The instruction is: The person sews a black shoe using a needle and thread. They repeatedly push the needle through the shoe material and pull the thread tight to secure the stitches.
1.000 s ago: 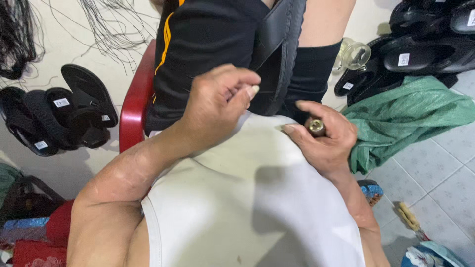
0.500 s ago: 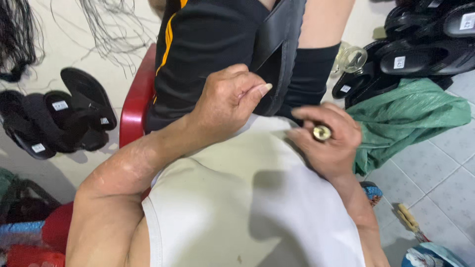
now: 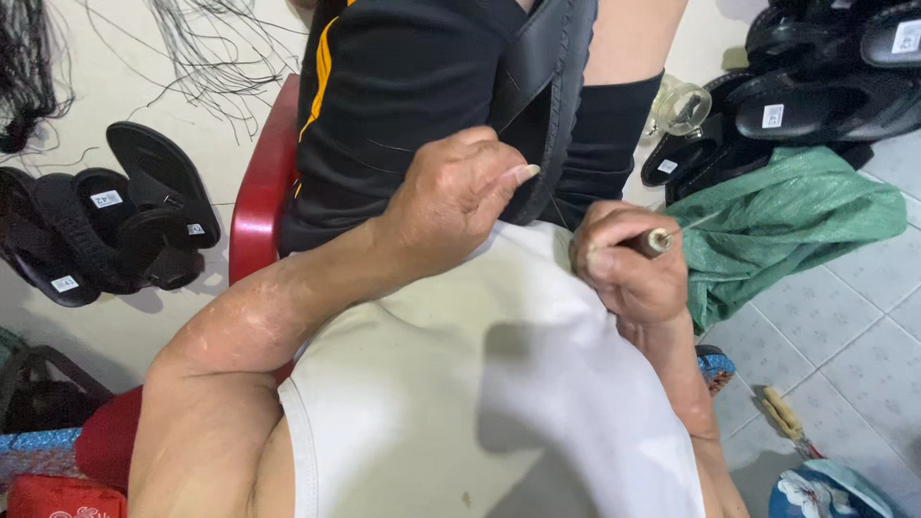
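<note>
1. Left hand [image 3: 459, 197] curled over the edge of a black sandal [image 3: 542, 91], fingers bent close, thumb stretched toward the sole; sandal clamped upright between the knees, against the black shorts [image 3: 403, 86].
2. Right hand [image 3: 628, 264] closed in a fist round a short tool [image 3: 655, 242], metal collar poking out past the knuckles; tip too thin to make out, maybe a fine needle running toward the green cloth.
3. Could not tell whether thread ran between tool and sandal; a thin line showed near the sole's lower end, blurred.
4. Lower part of the sandal hidden behind the left hand; top cut off by the upper edge of the view.
5. White shirt [image 3: 499, 403] filled the near middle, covering the lap and both wrists' near sides.
6. Red chair [image 3: 257, 201] showed at the left of the shorts, only its rim visible.
7. Pile of black sandals [image 3: 106, 225] lay on the floor toward the left edge, white labels stuck on them.
8. More black sandals [image 3: 806, 86] stacked at the upper right corner, just beside a clear glass jar [image 3: 676, 105].
9. Green cloth [image 3: 787, 225] bunched on the tiled floor right of the right hand, near it.
10. Small brush [image 3: 789, 422] lay on the tiles near the lower right corner.
11. Black threads [image 3: 206, 48] strewn over the floor at the top left.
</note>
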